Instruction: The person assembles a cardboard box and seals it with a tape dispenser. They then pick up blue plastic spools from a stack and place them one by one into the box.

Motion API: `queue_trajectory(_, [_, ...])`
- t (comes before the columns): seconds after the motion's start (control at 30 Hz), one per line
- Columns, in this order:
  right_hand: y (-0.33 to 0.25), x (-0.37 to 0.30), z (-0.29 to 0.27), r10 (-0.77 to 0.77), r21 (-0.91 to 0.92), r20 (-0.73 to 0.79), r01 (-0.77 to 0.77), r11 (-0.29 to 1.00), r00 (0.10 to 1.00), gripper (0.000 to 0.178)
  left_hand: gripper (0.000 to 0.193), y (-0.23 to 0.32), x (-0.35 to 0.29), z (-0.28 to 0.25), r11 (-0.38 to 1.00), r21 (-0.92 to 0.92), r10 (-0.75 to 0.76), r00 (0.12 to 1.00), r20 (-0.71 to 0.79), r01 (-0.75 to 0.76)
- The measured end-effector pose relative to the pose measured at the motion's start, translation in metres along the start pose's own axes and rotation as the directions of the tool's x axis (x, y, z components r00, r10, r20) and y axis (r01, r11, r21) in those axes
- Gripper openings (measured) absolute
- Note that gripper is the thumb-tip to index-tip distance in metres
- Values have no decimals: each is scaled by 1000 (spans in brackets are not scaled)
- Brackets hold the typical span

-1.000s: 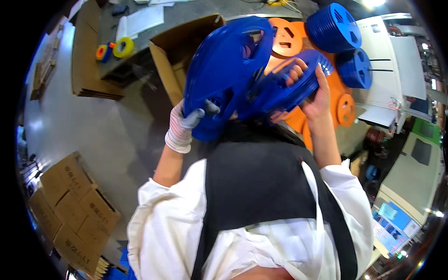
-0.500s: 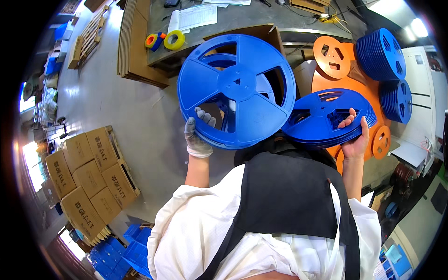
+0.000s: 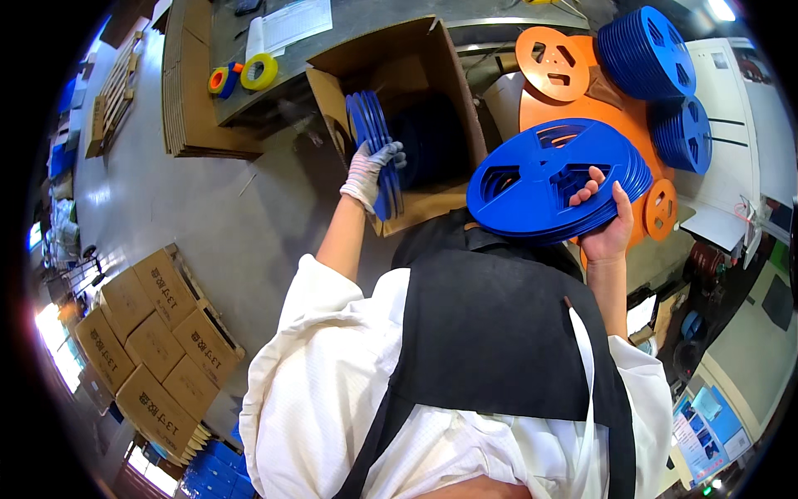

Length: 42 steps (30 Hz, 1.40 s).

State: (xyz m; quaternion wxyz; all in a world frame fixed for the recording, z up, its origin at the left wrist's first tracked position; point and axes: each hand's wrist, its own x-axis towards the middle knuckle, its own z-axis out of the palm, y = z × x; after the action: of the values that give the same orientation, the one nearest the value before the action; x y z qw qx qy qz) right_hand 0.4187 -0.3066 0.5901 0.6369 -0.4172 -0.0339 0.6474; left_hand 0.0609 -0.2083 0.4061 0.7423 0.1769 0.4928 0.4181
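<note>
My left hand (image 3: 372, 173), in a light glove, is closed on a few blue plastic reels (image 3: 366, 125) standing on edge at the left side of an open cardboard box (image 3: 397, 50). Deeper in that box, more blue reels (image 3: 428, 137) lie in shadow. My bare right hand (image 3: 607, 216) grips a stack of blue reels (image 3: 532, 204) by its right edge, with fingers through a cut-out of the top one. The stack is tilted and held in front of my black apron, right of the box.
Orange discs (image 3: 551, 62) and upright stacks of blue reels (image 3: 636, 54) stand on an orange surface at the right. Tape rolls (image 3: 259, 71) and papers (image 3: 295, 29) lie on the grey table. Flattened cardboard (image 3: 195, 100) leans at its left. Packed cartons (image 3: 158, 333) sit on a pallet at lower left.
My left hand has moved the reels it holds from a face-up tilt to on edge, down into the box, whose inside now shows. The right hand's stack stays in hand.
</note>
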Motion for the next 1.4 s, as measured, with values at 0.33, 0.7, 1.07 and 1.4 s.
queue_trajectory(0.33, [9,-8,2,-88,-41,-147,82,996,985,31,29,-41,47,-56,975,212,-18,983,-184,58])
queue_trajectory(0.7, [-19,-23,-21,-151,267,447,30,963,882,29,89,-25,14,11,220,955,388,916,100,-197])
queue_trajectory(1.07, [-32,-18,3,-74,183,726,-89,979,684,40,39,41,-89,125,-435,173,83,153,985,-884])
queue_trajectory(1.4, [-38,-25,54,-58,-87,334,92,992,941,61,35,26,-100,95,-145,361,294,308,905,-921])
